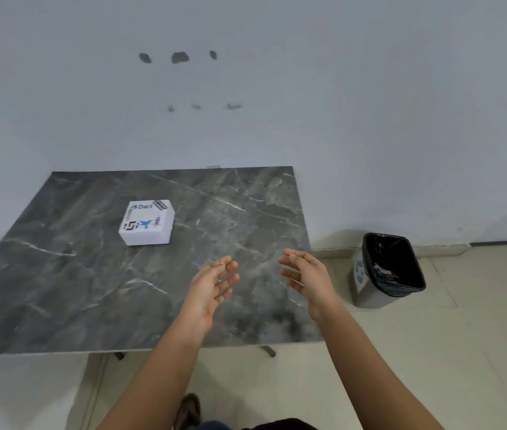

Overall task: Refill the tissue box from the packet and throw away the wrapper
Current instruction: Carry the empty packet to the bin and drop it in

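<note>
A white square tissue box [146, 223] with printed logos and the word "Dart" on top sits on the dark marble table [60, 274], left of centre. My left hand [213, 285] and my right hand [306, 274] hover over the table's right half, palms facing each other, fingers apart, holding nothing. Both hands are to the right of the box and nearer to me, not touching it. On the floor right of the table stands a grey bin [388, 270] with a black liner, and some crumpled rubbish lies inside. No tissue packet is in view.
A plain white wall with several dark marks rises behind the table. The floor is beige tile. The table's front edge runs just below my wrists, and its metal feet show underneath. A shoe [187, 411] shows at the bottom.
</note>
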